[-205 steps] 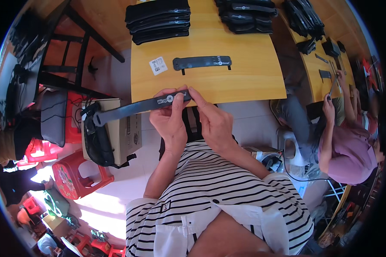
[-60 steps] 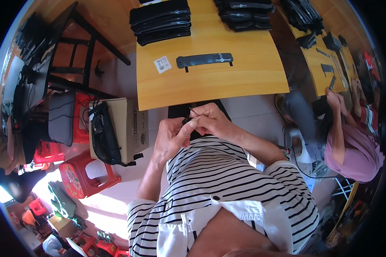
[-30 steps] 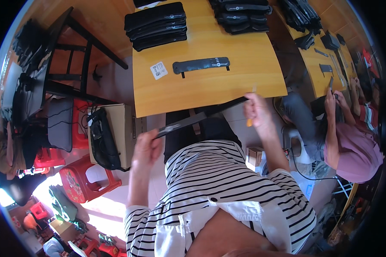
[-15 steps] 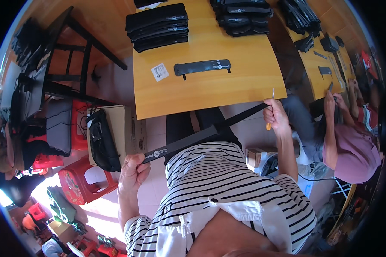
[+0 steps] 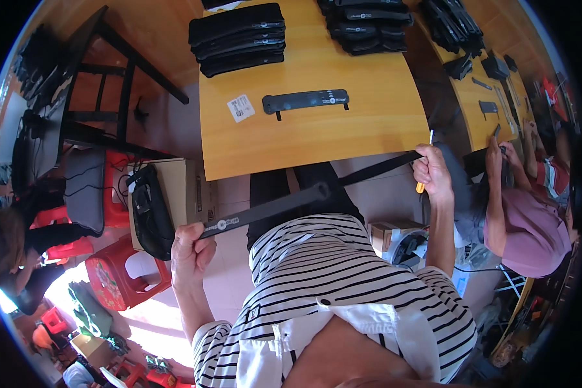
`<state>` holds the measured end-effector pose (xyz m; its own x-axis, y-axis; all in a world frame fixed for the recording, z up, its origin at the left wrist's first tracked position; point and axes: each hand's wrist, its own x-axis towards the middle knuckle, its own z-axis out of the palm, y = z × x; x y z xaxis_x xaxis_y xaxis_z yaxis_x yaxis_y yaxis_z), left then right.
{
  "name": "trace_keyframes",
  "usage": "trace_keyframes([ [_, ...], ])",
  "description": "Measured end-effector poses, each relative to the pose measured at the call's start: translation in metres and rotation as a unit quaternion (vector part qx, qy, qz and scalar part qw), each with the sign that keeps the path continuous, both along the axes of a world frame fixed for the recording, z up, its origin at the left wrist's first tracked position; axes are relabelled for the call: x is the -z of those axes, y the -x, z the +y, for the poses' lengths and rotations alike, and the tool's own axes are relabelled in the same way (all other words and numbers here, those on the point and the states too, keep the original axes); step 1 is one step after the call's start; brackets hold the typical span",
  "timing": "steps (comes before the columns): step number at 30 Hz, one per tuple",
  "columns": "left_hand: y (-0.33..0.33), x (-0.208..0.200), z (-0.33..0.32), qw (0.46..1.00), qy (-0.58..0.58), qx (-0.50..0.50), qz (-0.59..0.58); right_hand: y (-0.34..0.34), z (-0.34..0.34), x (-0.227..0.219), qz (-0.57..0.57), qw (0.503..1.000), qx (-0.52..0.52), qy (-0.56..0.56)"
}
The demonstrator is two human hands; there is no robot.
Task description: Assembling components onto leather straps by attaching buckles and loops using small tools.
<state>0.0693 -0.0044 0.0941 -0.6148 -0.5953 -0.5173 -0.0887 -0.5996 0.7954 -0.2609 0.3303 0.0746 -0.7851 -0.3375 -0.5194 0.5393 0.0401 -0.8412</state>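
A black strap (image 5: 268,208) with a pale printed mark is stretched slantwise in front of my body, below the table's front edge. My left hand (image 5: 193,251) is closed on its wider, printed end. Up and to the right, my right hand (image 5: 434,173) grips the narrow end. That same hand also holds a slim tool with an orange handle (image 5: 420,187); its thin metal tip sticks up above the fingers. On the yellow wooden table (image 5: 252,152) lies a similar dark strap (image 5: 304,101) with two short black tabs, beside a white printed label (image 5: 241,108).
Stacks of folded black straps (image 5: 238,40) and more bundles (image 5: 367,29) stand on the table's far part. A cardboard box (image 5: 174,187) with a black bag (image 5: 150,213) and a red stool (image 5: 126,271) are at left. A co-worker in a mauve top (image 5: 530,223) sits at right.
My hands have moved farther apart, the left one outward to the left and the right one to the right and slightly up. The strap between them is drawn out longer.
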Motion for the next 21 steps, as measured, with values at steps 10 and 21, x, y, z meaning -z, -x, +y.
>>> trace_keyframes([
  [10, 0.000, 0.007, -0.024, 0.991, 0.073, -0.100, 0.054, 0.012, 0.028, -0.031, 0.029, 0.998, -0.003, -0.061],
  [21, 0.080, 0.124, 0.011, 0.997, 0.038, -0.062, 0.018, -0.024, -0.025, -0.067, 0.405, 0.791, -0.334, -0.315],
])
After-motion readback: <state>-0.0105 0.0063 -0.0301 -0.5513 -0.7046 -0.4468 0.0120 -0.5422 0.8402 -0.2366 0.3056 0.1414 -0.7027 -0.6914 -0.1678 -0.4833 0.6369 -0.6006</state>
